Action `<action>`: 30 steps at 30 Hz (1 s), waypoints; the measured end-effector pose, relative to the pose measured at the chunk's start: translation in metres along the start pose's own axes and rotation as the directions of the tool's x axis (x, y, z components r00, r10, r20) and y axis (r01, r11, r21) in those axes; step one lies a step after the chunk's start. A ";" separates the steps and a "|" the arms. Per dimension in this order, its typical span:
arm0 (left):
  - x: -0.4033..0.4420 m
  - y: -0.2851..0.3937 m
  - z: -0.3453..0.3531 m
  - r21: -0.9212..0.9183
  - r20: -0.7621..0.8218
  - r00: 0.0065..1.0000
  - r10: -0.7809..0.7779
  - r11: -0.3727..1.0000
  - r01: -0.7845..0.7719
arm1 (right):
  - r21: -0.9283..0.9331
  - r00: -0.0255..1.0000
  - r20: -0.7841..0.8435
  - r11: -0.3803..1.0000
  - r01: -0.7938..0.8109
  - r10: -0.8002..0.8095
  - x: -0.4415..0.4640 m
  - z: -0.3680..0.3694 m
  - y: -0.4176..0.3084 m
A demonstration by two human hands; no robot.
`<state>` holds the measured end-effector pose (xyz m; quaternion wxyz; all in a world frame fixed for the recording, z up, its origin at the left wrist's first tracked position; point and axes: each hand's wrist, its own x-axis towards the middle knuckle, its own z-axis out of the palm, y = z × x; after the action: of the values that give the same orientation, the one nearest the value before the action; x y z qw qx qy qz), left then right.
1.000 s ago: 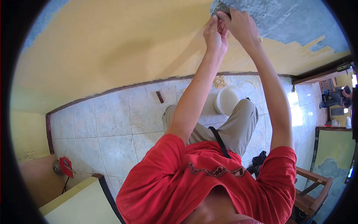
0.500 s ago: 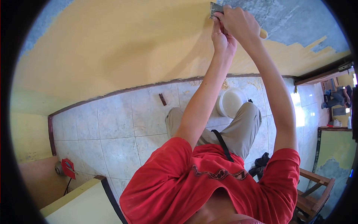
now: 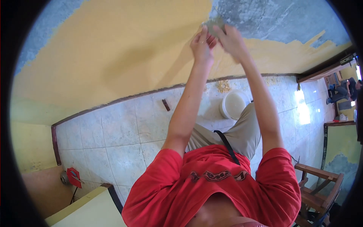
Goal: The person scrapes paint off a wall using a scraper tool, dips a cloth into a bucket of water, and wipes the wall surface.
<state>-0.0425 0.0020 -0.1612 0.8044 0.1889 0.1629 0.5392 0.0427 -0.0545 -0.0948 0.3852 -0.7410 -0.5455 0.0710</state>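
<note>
A scraper with a flat grey blade [image 3: 215, 27] is held against the wall, at the border between the yellow paint [image 3: 151, 34] and the bare blue-grey patch [image 3: 264, 20]. My right hand [image 3: 232, 41], slightly blurred, is closed round the scraper. Beside it, my left hand [image 3: 203, 45] has its fingertips up at the blade's lower left corner, with its other fingers curled. The scraper's handle is hidden behind my right hand.
A white bucket [image 3: 234, 104] stands on the tiled floor [image 3: 121, 128] by my knee, near yellow flakes [image 3: 224, 86]. A dark strip [image 3: 166, 105] lies left. A wooden chair [image 3: 317, 187] stands lower right. Another person [image 3: 342, 92] is far right.
Both hands and the scraper have moved left and slightly down in view. The scraper's yellowish handle end, visible half a second ago, is now hidden. The view has shifted a little.
</note>
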 end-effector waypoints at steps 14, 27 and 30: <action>0.008 0.013 0.034 -0.059 0.258 0.954 -0.154 0.983 0.175 | -0.381 0.966 -0.063 0.901 0.210 -0.252 0.010 -0.056 -0.046; 0.007 -0.002 0.058 -0.288 0.303 0.949 -0.085 0.941 0.176 | -0.555 0.985 0.120 0.814 0.171 -0.125 0.020 -0.088 -0.087; 0.002 0.001 0.063 -0.260 0.208 0.977 -0.045 0.961 0.100 | -0.476 0.974 0.061 0.852 0.220 -0.217 0.025 -0.084 -0.082</action>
<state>-0.0130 -0.0041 -0.1059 0.8541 0.1253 0.0132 0.5046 0.0354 -0.0655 0.0247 0.1938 -0.7462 -0.6276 -0.1084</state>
